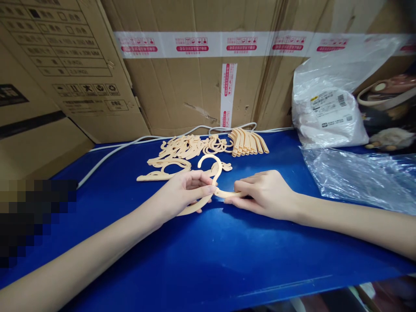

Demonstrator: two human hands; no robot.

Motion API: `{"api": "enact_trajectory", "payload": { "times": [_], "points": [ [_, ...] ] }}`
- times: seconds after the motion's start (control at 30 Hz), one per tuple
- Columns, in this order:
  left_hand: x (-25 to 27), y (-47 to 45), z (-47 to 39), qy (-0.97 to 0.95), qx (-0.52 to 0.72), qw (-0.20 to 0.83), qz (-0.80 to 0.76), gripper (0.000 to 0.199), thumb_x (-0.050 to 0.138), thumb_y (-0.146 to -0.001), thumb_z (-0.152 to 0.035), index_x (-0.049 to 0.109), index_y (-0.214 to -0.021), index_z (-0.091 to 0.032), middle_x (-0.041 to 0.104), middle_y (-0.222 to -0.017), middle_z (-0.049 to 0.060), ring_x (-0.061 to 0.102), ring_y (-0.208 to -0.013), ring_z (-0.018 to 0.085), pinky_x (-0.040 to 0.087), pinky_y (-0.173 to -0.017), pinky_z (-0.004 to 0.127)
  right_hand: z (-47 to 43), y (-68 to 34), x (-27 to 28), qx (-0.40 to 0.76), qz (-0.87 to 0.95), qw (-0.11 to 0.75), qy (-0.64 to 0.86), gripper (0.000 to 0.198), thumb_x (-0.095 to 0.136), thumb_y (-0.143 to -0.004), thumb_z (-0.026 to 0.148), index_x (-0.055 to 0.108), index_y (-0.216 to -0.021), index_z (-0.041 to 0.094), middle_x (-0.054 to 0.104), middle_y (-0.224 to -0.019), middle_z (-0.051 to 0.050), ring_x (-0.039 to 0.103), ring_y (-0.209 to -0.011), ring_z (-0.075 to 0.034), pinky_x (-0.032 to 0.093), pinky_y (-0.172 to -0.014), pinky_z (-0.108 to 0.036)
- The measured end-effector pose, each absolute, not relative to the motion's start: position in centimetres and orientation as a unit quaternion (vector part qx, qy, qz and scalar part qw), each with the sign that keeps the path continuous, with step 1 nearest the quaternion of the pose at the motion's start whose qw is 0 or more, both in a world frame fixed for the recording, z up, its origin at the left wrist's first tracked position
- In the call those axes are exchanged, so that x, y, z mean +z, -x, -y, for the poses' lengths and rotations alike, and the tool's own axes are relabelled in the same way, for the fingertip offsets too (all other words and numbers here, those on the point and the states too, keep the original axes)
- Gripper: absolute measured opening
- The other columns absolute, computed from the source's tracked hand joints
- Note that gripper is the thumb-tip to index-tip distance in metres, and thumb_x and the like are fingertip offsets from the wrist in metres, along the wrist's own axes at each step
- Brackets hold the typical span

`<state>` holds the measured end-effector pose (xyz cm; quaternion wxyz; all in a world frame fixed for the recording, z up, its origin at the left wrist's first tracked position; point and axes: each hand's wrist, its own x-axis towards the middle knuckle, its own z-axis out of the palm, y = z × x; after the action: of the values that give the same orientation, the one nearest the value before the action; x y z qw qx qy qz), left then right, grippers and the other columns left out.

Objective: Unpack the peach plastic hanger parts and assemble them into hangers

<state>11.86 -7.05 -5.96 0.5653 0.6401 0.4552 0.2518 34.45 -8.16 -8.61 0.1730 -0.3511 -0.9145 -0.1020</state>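
Observation:
Between my two hands is a beige plastic hanger [219, 167] with its hook pointing up and a curved arm to each side. The fingers of my left hand [191, 188] pinch it at the joint below the hook. My right hand [264, 193] is closed round the end of the right arm piece. Behind my left hand lies a flat hanger-shaped piece [162, 175] on the blue table. Farther back are a heap of small beige parts [183, 146], some loose hooks [216, 145] and a stack of curved arm pieces [247, 142].
Large cardboard boxes [195, 86] wall off the back and left. A white cable [110, 151] runs along the rear of the blue table [208, 260]. To the right stand a plastic-wrapped white package [329, 117] and a clear plastic sheet [364, 175].

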Motion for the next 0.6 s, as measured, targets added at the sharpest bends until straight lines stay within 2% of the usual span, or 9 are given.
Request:
{"api": "enact_trajectory", "payload": {
  "times": [0.17, 0.4, 0.6],
  "points": [
    [-6.19, -11.83, 6.91, -0.641, 0.244, 0.576, -0.444, 0.024, 0.068, -0.073, -0.038, 0.061, -0.08, -0.016, 0.061, -0.07, -0.001, 0.057, -0.063, 0.012, 0.049, -0.052, 0.021, 8.17, -34.4, -8.55, -0.105, 0.914, 0.167, 0.354, 0.05, 0.036, -0.099, 0.049, 0.056, -0.067, 0.017, 0.061, -0.058, 0.001, 0.051, -0.048, -0.009, 0.022, -0.053, -0.027],
    [-6.39, -11.51, 7.03, -0.687, 0.237, 0.52, -0.45, 0.025, 0.063, -0.079, -0.042, 0.062, -0.085, -0.018, 0.063, -0.077, 0.001, 0.061, -0.072, 0.016, 0.051, -0.055, 0.022, 8.09, -34.22, -8.36, -0.13, 0.914, 0.173, 0.343, 0.054, 0.032, -0.1, 0.05, 0.056, -0.065, 0.017, 0.061, -0.057, 0.0, 0.05, -0.048, -0.01, 0.027, -0.056, -0.026],
    [-6.38, -11.63, 7.35, -0.75, 0.238, 0.439, -0.433, 0.027, 0.053, -0.088, -0.042, 0.063, -0.084, -0.017, 0.058, -0.068, -0.001, 0.054, -0.059, 0.012, 0.045, -0.053, 0.021, 8.06, -34.18, -8.39, -0.132, 0.911, 0.167, 0.354, 0.053, 0.032, -0.101, 0.049, 0.055, -0.064, 0.017, 0.061, -0.056, -0.001, 0.051, -0.046, -0.01, 0.025, -0.056, -0.027]
  ]
}}
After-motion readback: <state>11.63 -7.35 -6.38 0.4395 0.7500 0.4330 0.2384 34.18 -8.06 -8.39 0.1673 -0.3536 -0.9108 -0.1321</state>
